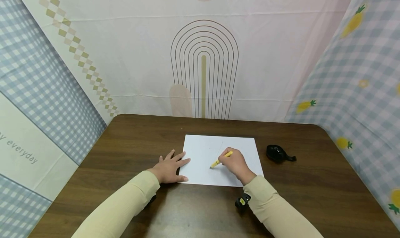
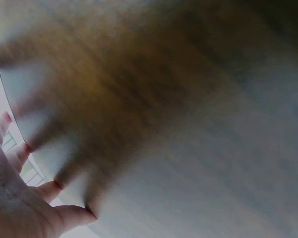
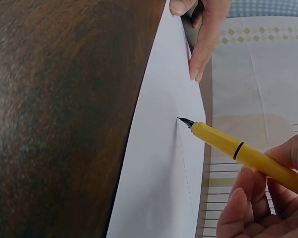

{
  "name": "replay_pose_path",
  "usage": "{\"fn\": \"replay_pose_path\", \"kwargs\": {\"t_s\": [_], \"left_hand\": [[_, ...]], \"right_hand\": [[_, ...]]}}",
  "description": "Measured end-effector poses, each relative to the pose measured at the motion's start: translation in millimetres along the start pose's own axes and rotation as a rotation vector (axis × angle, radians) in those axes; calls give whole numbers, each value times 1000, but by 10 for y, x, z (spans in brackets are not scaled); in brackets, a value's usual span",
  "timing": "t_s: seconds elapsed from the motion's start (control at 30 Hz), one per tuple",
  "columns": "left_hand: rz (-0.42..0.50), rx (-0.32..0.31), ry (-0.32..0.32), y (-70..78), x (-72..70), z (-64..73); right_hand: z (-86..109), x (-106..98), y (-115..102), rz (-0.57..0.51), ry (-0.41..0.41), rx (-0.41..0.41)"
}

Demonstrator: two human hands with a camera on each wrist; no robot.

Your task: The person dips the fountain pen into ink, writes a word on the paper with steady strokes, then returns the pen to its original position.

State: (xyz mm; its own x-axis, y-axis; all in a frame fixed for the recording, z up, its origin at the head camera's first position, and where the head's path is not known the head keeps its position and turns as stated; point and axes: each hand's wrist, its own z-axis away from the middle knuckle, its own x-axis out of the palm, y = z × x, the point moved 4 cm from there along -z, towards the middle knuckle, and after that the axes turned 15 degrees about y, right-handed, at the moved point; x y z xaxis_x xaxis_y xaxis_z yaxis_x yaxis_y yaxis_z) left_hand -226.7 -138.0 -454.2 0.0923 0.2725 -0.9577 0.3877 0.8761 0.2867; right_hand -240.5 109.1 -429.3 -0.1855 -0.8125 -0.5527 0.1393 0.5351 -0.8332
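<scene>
A white sheet of paper (image 1: 200, 149) lies on the brown table. My left hand (image 1: 166, 169) rests with spread fingers along the paper's left edge. In my right hand (image 1: 235, 164) I hold a yellow fountain pen (image 3: 223, 143) with a black ring round its barrel, thumb and fingers pinching it. The dark nib (image 3: 186, 122) is down at the paper, and a thin line runs from its tip in the right wrist view. Faint strokes also show near the top middle of the sheet in the head view. The left wrist view shows the fingertips (image 2: 57, 185) at the paper's edge.
A glossy black rounded object (image 1: 276, 153) with a short stem lies right of the paper. The wooden table (image 1: 140, 133) has rounded back corners. A patterned white cloth (image 1: 140, 57) hangs behind it, with checked cloth at both sides.
</scene>
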Motion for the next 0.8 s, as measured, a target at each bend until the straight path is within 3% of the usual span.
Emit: {"fn": "replay_pose_path", "kwargs": {"t_s": [0.33, 0.8], "left_hand": [[3, 3, -3, 8, -8, 3], [9, 3, -2, -6, 10, 3]], "right_hand": [[-30, -25, 39, -27, -5, 17], [-175, -146, 115, -28, 57, 54]]}}
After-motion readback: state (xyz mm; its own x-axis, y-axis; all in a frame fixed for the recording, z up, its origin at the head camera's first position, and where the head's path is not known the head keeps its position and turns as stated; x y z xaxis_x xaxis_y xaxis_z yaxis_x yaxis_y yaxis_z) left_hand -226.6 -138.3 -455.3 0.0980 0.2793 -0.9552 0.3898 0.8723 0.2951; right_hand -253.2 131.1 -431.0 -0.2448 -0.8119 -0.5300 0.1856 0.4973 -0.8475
